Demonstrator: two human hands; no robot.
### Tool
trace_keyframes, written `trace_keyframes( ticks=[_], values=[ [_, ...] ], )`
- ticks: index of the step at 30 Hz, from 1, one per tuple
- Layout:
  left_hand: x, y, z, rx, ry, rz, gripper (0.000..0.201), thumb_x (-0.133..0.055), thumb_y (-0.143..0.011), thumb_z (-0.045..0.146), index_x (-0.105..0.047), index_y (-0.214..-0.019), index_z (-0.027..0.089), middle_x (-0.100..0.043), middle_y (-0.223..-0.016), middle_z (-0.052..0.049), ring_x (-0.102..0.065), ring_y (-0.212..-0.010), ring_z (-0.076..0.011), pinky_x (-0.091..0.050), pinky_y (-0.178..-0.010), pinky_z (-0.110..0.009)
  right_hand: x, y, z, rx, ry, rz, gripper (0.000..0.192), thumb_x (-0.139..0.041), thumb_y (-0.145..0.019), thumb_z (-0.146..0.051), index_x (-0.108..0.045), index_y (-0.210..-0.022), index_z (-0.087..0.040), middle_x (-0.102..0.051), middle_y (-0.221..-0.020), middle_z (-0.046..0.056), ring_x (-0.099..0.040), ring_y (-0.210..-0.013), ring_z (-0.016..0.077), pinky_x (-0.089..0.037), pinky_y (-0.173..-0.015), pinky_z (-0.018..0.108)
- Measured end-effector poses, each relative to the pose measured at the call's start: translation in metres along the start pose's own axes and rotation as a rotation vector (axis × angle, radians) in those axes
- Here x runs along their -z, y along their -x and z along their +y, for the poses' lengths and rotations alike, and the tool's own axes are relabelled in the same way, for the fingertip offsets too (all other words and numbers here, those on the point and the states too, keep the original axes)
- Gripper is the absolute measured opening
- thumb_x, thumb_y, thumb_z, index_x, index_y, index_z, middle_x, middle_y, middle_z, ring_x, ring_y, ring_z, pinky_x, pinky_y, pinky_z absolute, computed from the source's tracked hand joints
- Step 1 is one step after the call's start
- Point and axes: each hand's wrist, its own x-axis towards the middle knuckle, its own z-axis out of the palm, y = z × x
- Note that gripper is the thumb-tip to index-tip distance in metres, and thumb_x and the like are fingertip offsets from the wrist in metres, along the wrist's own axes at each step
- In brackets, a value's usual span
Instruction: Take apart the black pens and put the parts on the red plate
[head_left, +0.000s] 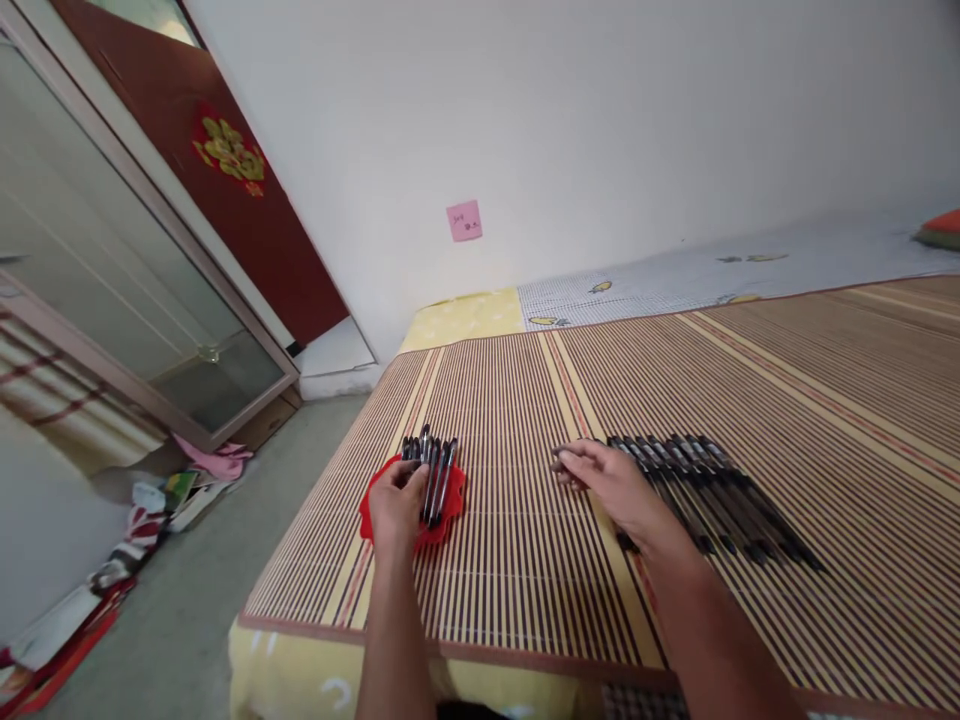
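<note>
A red flower-shaped tray (373, 523) lies on the striped bamboo mat (525, 420) and holds several black pens (439, 478) laid side by side. My left hand (396, 507) rests on the tray's near left part, its fingers on the pens. To the right, a long row of several black pens (720, 490) lies flat on the mat. My right hand (611, 482) sits at the row's left end, with a pen (561, 452) pinched at its fingertips.
The mat covers a bed with a yellow sheet (457, 315) against a white wall bearing a pink note (464, 220). Left of the bed are a concrete floor with scattered cloth and papers (180, 490), a glass door and a red door.
</note>
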Motion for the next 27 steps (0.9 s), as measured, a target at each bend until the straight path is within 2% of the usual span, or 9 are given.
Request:
trace_keyframes(
  ticks=[4, 8, 14, 16, 19, 22, 27],
  values=[
    [-0.003, -0.017, -0.011, 0.015, -0.104, -0.048, 0.015, -0.067, -0.076, 0.033, -0.072, -0.081, 0.019, -0.070, -0.064, -0.001, -0.066, -0.060, -0.0185, -0.047, -0.055, -0.026, 0.000, 0.000, -0.002, 0.013, 0.012, -0.011, 0.034, -0.071, -0.074, -0.050, -0.067, -0.088, -0.019, -0.070, -0.080, 0.006, -0.067, -0.072, 0.0177, -0.053, -0.067, 0.030],
    [-0.009, -0.020, -0.013, -0.010, -0.202, -0.038, 0.009, -0.071, -0.076, 0.032, -0.073, -0.079, 0.023, -0.075, -0.074, -0.003, -0.071, -0.073, -0.0210, -0.049, -0.065, -0.028, 0.002, 0.002, -0.006, 0.003, 0.072, -0.031, 0.033, -0.067, -0.080, -0.049, -0.068, -0.093, -0.019, -0.072, -0.088, 0.008, -0.069, -0.078, 0.0187, -0.054, -0.071, 0.031],
    [0.007, -0.012, -0.022, -0.072, -0.344, 0.057, 0.023, -0.062, -0.085, 0.035, -0.074, -0.098, 0.021, -0.077, -0.087, -0.007, -0.071, -0.081, -0.0243, -0.050, -0.072, -0.032, 0.010, -0.002, 0.001, 0.022, 0.074, -0.023, 0.034, -0.066, -0.083, -0.051, -0.070, -0.098, -0.020, -0.074, -0.091, 0.009, -0.070, -0.080, 0.0196, -0.055, -0.070, 0.031],
    [0.013, -0.006, -0.029, -0.085, -0.385, 0.026, 0.024, -0.059, -0.087, 0.033, -0.073, -0.100, 0.019, -0.077, -0.085, -0.007, -0.071, -0.078, -0.0230, -0.051, -0.070, -0.031, 0.010, -0.003, 0.005, 0.026, 0.059, -0.010, 0.033, -0.066, -0.082, -0.050, -0.070, -0.098, -0.021, -0.074, -0.091, 0.009, -0.070, -0.078, 0.0196, -0.055, -0.068, 0.030],
    [0.015, 0.002, -0.035, -0.081, -0.437, -0.066, 0.014, -0.065, -0.084, 0.028, -0.073, -0.092, 0.020, -0.077, -0.082, -0.005, -0.072, -0.078, -0.0214, -0.051, -0.070, -0.029, 0.005, -0.002, 0.004, 0.035, 0.051, -0.003, 0.031, -0.069, -0.079, -0.048, -0.070, -0.094, -0.021, -0.074, -0.087, 0.008, -0.070, -0.076, 0.0199, -0.054, -0.065, 0.030],
    [0.012, 0.007, -0.032, -0.085, -0.522, -0.092, 0.007, -0.071, -0.080, 0.024, -0.072, -0.086, 0.020, -0.076, -0.082, -0.005, -0.072, -0.080, -0.0224, -0.050, -0.070, -0.029, -0.004, 0.003, 0.000, 0.044, 0.047, -0.003, 0.032, -0.071, -0.077, -0.048, -0.070, -0.092, -0.019, -0.073, -0.082, 0.008, -0.070, -0.073, 0.0200, -0.053, -0.063, 0.030],
    [0.010, 0.007, -0.022, -0.088, -0.685, -0.091, 0.005, -0.069, -0.080, 0.020, -0.071, -0.084, 0.018, -0.076, -0.086, -0.011, -0.071, -0.085, -0.0272, -0.047, -0.070, -0.031, -0.008, 0.005, -0.004, 0.044, 0.018, -0.003, 0.034, -0.072, -0.074, -0.047, -0.069, -0.090, -0.018, -0.073, -0.081, 0.008, -0.070, -0.072, 0.0200, -0.052, -0.063, 0.030]
  ],
)
